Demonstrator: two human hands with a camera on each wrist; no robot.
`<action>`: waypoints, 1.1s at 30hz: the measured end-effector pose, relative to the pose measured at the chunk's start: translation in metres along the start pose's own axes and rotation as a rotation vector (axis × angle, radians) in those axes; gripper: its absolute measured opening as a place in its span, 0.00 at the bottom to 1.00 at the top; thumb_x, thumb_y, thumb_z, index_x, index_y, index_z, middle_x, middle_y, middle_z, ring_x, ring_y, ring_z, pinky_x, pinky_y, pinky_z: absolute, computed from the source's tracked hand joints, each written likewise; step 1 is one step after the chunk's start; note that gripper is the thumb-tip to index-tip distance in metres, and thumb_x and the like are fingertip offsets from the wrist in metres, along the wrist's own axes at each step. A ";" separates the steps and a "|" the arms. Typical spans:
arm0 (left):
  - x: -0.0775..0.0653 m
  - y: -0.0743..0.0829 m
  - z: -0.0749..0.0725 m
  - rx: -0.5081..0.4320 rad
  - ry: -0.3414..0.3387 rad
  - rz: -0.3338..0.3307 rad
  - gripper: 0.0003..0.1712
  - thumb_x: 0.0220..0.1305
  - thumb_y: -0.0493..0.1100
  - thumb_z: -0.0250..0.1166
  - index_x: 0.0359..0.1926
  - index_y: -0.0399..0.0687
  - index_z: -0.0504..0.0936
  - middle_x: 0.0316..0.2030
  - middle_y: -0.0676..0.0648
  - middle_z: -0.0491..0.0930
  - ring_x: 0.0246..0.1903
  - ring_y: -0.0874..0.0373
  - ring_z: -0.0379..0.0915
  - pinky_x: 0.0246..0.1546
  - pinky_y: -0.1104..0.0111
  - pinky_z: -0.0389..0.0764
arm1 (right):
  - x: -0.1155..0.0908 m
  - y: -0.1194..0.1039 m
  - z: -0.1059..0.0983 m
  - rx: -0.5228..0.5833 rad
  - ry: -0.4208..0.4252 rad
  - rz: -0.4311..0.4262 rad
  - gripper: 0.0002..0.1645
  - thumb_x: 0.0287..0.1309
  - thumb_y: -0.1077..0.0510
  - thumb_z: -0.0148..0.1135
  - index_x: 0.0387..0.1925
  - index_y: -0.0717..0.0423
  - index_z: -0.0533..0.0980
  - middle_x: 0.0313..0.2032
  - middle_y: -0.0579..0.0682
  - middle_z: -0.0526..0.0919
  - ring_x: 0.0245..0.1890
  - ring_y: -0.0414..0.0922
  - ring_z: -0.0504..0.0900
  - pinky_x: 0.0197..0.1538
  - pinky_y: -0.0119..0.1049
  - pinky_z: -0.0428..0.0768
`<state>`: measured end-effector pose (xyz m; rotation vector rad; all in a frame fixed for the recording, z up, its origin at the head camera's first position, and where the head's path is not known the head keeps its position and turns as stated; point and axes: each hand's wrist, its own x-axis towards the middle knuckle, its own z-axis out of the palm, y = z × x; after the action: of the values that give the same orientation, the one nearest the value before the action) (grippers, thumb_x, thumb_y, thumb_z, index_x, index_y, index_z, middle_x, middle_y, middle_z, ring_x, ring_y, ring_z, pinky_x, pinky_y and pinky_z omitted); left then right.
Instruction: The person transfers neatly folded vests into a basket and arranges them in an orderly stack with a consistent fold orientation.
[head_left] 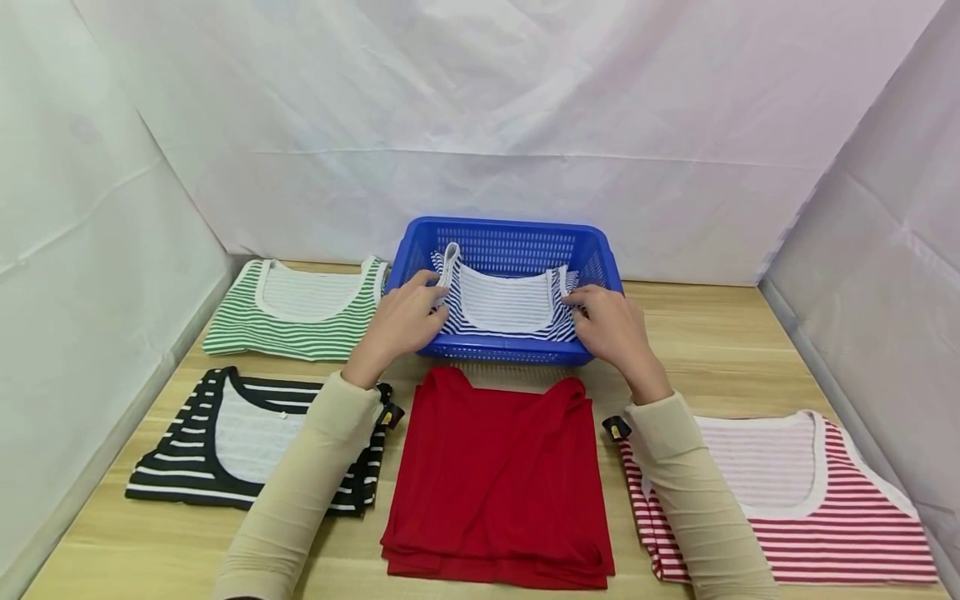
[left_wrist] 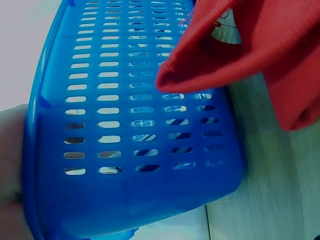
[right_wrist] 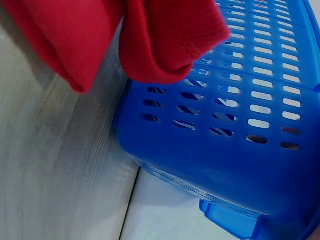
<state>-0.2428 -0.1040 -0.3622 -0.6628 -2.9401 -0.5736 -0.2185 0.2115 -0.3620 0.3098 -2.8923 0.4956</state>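
Note:
A folded blue-and-white striped tank top lies inside the blue plastic basket, its white-lined neckline facing up. My left hand reaches over the basket's left side and pinches the top by its left shoulder strap, which stands up in a loop. Over the right side, my right hand holds the opposite strap with curled fingers. In both wrist views the basket wall hides most of the hands. A folded red top lies on the table just in front of the basket.
On the left lie a green striped top and, nearer, a black striped top, partly under my left forearm. A red-and-white striped top is at the right, overlapped by my right forearm. White sheeting hangs behind the table.

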 end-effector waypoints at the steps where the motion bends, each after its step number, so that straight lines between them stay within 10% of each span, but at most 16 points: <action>1: 0.000 0.000 0.000 0.005 0.001 0.002 0.24 0.74 0.44 0.55 0.64 0.40 0.82 0.71 0.37 0.71 0.48 0.43 0.83 0.22 0.63 0.66 | 0.000 0.000 0.000 -0.005 -0.001 0.000 0.21 0.66 0.62 0.53 0.52 0.54 0.87 0.59 0.56 0.85 0.47 0.58 0.86 0.22 0.37 0.63; 10: -0.001 0.000 0.000 0.004 0.002 0.014 0.23 0.74 0.46 0.55 0.61 0.41 0.84 0.65 0.41 0.79 0.61 0.41 0.79 0.54 0.47 0.82 | 0.001 -0.001 0.001 -0.029 0.012 -0.009 0.19 0.68 0.57 0.54 0.50 0.55 0.88 0.58 0.56 0.86 0.51 0.59 0.86 0.22 0.38 0.68; 23: -0.001 -0.001 0.002 -0.036 0.024 0.037 0.22 0.74 0.46 0.55 0.60 0.45 0.85 0.64 0.41 0.81 0.63 0.42 0.77 0.59 0.46 0.80 | -0.004 -0.003 -0.003 -0.025 -0.004 -0.050 0.19 0.69 0.58 0.54 0.50 0.62 0.87 0.65 0.62 0.80 0.62 0.64 0.81 0.30 0.47 0.76; 33: -0.001 0.001 -0.001 -0.009 0.024 0.031 0.21 0.75 0.46 0.56 0.59 0.44 0.86 0.60 0.40 0.84 0.61 0.43 0.80 0.58 0.47 0.81 | -0.009 -0.016 -0.013 -0.014 -0.069 -0.042 0.19 0.69 0.57 0.54 0.48 0.61 0.87 0.55 0.62 0.86 0.58 0.62 0.82 0.57 0.61 0.80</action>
<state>-0.2419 -0.1041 -0.3616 -0.6967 -2.9010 -0.5880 -0.2044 0.2033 -0.3470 0.3921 -2.9471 0.4669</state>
